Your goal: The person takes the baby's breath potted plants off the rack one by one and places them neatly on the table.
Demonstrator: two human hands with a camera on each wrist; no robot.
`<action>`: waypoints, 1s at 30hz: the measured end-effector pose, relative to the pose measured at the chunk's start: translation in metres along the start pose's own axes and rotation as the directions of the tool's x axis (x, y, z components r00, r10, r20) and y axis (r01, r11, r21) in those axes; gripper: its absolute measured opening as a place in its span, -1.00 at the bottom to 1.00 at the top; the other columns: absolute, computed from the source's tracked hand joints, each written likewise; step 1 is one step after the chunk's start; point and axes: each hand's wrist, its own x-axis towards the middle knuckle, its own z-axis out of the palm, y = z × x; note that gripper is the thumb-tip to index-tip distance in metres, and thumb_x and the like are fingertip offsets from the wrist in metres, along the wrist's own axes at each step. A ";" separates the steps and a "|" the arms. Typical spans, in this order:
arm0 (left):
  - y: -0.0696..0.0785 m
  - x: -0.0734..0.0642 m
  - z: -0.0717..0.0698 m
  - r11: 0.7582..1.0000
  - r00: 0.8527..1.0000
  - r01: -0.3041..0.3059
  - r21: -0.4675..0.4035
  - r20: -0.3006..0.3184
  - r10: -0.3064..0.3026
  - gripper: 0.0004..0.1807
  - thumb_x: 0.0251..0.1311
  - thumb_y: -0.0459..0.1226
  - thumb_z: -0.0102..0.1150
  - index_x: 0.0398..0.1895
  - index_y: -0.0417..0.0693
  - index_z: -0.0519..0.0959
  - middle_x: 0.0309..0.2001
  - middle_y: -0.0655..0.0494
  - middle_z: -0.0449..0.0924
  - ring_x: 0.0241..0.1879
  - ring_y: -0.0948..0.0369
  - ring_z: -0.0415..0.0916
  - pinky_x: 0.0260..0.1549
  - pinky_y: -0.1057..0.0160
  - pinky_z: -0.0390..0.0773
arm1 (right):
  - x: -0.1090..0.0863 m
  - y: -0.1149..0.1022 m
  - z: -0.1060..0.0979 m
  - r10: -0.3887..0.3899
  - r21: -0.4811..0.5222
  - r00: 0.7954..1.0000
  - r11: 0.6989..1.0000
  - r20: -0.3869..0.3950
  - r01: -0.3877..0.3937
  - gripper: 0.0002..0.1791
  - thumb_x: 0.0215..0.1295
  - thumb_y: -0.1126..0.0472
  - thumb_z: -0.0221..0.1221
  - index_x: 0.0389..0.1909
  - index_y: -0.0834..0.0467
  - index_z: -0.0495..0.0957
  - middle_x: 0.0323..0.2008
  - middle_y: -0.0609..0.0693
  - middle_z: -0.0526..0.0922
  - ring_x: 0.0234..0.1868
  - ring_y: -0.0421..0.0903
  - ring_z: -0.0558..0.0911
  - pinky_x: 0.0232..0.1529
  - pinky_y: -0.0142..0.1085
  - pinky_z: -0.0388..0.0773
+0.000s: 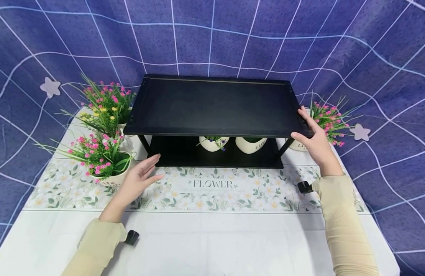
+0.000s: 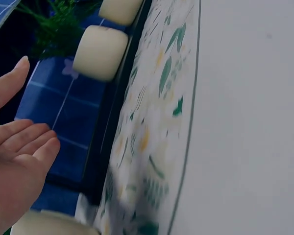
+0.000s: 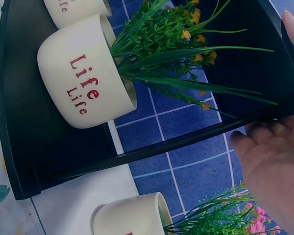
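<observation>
A black two-tier shelf (image 1: 215, 105) stands on the table, its upper board facing up. On its lower board are two cream flower pots, one with purple flowers (image 1: 214, 144) and another (image 1: 251, 145) to its right. My right hand (image 1: 317, 143) grips the upper board's right front corner, thumb at the front edge and fingers along the side. In the right wrist view, a "Life" pot (image 3: 85, 73) with orange flowers sits inside the shelf. My left hand (image 1: 138, 178) is held with fingers extended near the shelf's left front post, nothing in it.
Pink-flowered pots (image 1: 112, 178) stand left of the shelf, with a yellow-flowered plant (image 1: 103, 119) among them. Another pink-flowered plant (image 1: 327, 119) stands on the right. A floral "FLOWER" strip (image 1: 212, 191) crosses the white table (image 1: 215, 241). Behind hangs a blue gridded cloth (image 1: 212, 38).
</observation>
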 end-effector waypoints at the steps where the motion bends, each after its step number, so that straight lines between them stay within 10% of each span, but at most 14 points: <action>1: 0.000 0.004 0.003 1.000 1.000 -0.002 0.003 -0.002 0.002 -0.27 0.22 -0.41 0.22 0.43 -0.34 0.16 0.44 -0.37 0.10 0.42 -0.14 0.11 0.23 0.62 0.30 | 0.000 0.000 0.000 0.000 -0.008 1.000 1.000 -0.003 0.000 -0.20 0.30 0.31 0.22 0.50 -0.02 0.11 0.56 -0.17 -0.12 0.57 -0.22 -0.10 0.25 -0.76 0.16; 30: 0.002 0.095 0.050 0.998 0.988 0.066 0.009 -0.144 -0.064 -0.28 0.19 -0.29 0.30 0.43 -0.12 0.27 0.45 -0.08 0.22 0.46 0.03 0.16 0.41 0.11 0.27 | 0.002 -0.002 0.001 0.006 -0.052 1.000 0.999 -0.026 -0.008 -0.22 0.29 0.29 0.23 0.49 -0.02 0.15 0.56 -0.15 -0.06 0.56 -0.26 -0.06 0.28 -0.75 0.13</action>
